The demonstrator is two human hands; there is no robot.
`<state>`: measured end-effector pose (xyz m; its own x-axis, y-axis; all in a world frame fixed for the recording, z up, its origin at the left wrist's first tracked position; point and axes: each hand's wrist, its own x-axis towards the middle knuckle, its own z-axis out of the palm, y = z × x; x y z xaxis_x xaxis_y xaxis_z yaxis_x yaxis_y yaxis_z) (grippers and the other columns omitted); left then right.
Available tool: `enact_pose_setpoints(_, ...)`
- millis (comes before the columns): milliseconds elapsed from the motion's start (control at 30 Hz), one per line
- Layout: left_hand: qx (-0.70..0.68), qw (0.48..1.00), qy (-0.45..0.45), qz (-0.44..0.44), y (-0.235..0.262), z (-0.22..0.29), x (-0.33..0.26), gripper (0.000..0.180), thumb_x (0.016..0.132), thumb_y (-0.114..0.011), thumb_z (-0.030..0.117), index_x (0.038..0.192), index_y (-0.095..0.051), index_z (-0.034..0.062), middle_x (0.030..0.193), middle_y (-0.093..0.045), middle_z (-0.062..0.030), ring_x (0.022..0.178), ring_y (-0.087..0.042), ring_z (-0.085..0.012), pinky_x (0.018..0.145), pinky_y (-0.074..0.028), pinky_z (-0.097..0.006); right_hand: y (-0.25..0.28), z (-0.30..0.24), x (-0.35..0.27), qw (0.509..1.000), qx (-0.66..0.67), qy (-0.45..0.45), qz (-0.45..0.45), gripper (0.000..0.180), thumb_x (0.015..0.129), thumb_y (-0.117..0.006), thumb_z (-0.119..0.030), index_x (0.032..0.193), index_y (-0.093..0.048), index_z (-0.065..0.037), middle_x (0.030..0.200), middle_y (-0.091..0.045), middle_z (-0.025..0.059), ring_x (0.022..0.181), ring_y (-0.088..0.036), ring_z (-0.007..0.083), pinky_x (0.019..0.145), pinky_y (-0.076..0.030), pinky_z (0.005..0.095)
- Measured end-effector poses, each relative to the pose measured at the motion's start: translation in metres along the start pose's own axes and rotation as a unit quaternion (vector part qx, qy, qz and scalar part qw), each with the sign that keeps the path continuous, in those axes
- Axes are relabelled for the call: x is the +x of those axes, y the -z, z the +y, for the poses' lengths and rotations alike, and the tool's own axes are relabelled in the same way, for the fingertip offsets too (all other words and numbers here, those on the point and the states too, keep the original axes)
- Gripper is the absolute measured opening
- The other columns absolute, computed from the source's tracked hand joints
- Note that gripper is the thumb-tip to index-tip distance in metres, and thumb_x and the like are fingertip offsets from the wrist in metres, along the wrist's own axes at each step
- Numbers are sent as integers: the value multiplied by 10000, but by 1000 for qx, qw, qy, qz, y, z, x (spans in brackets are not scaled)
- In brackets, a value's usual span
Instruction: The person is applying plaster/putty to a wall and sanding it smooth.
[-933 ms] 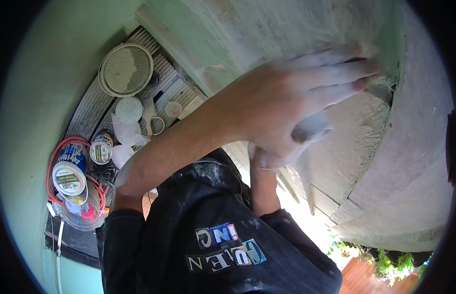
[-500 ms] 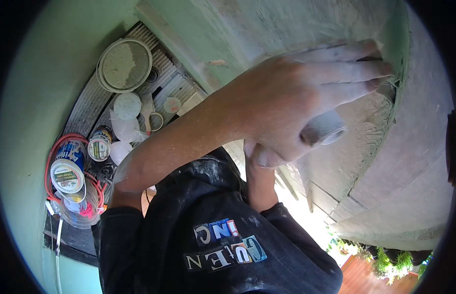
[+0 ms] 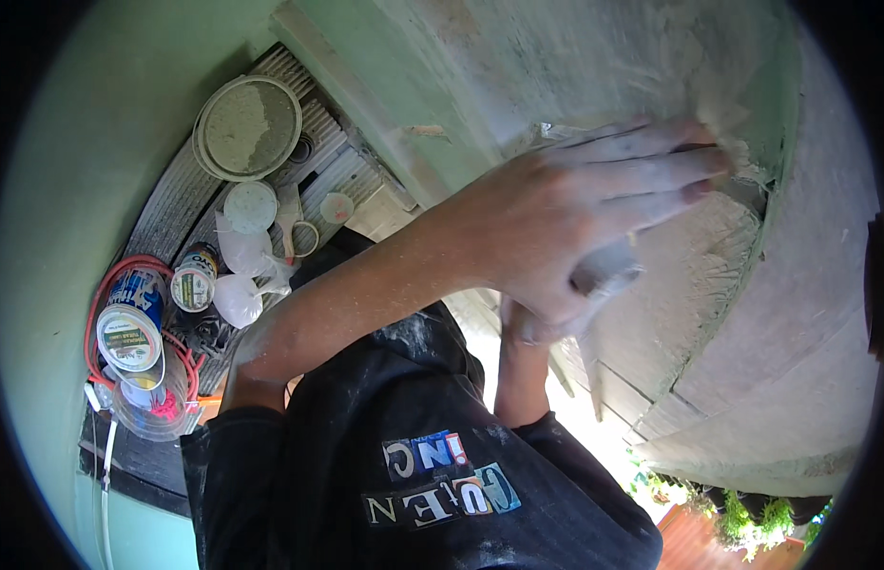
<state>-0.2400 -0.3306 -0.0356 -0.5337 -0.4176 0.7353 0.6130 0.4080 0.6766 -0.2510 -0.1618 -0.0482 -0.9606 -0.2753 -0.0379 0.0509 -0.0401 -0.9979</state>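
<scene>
Now the left hand (image 3: pixel 575 199) lies back upward over a broad, dusty grey-green surface (image 3: pixel 575 47), its whitened fingers laid side by side and aimed to the person's right. Compared with the preceding view, this hand is drawn slightly back toward the person's left, so that its fingertips stand farther from the ragged edge beside the curved grey panel (image 3: pixel 813 247). The shift, taken with the powder on the skin, suggests a short sweeping stroke (a judgement, since the contact under the palm is hidden) with the return part under way. A curled grey piece (image 3: pixel 611 269) shows below the fingers, just beside the thumb side of the left hand; it travels along with that hand, but whether it is clamped there cannot be told. The right hand (image 3: pixel 534 330) is mostly concealed beneath the left; the two overlap in view, and its grip cannot be made out.

To the left, apart from the hands, a grooved table (image 3: pixel 166 204) carries a round tub (image 3: pixel 198 142) of pale material, a whitish round lid (image 3: pixel 250 207), knotted plastic bags (image 3: pixel 238 300), a blue pail (image 3: pixel 133 332) and a red hose (image 3: pixel 92 323). These supplies keep their arrangement between views.
</scene>
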Motion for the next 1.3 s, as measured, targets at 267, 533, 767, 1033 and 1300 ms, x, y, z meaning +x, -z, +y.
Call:
enact_pose_setpoints(267, -26, 998, 13, 52, -16, -1, -5, 772, 625, -784, 158, 1356, -566, 39, 1441, -524, -111, 1426, -395, -288, 1177, -361, -444, -4, -30, 2, 996, -61, 61, 17, 492, 1048, -411, -346, 1407, -397, -11, 1314, -545, 134, 1061, -636, 217, 792, -568, 319)
enact_pose_setpoints(533, -57, 990, 3, 126, -29, 10, 5, 725, 680, -797, 259, 1328, -587, 12, 1501, -457, -152, 1425, -382, -347, 1180, -341, -481, -17, -92, -1, 985, -160, 55, -45, 586, 1027, -415, -278, 1434, -323, 135, 1288, -528, 233, 1197, -552, 274, 996, -440, 369)
enact_pose_setpoints(767, -41, 985, 9, 167, -42, 13, 12, 753, 734, -762, 352, 1342, -551, -39, 1502, -434, -194, 1445, -331, -388, 1178, -328, -502, -30, -110, 9, 969, -179, 126, -113, 737, 965, -464, -249, 1526, -158, 119, 1373, -467, 294, 1229, -550, 300, 1008, -460, 369)
enact_pose_setpoints(1033, 8, 987, 14, 160, -52, 21, 5, 853, 729, -764, 460, 1382, -510, -26, 1502, -431, -193, 1419, -370, -385, 1157, -325, -557, -19, -117, 5, 971, -174, 108, -126, 736, 965, -453, -244, 1528, -147, 118, 1399, -447, 315, 1222, -556, 321, 1043, -437, 387)
enact_pose_setpoints(1300, -2, 984, 8, 176, -59, 15, 8, 770, 779, -707, 480, 1371, -538, 18, 1462, -484, -183, 1397, -406, -370, 1167, -311, -557, -14, -111, 9, 968, -188, 145, -78, 715, 966, -446, -264, 1527, -190, 98, 1419, -435, 330, 1277, -522, 341, 1061, -425, 393)
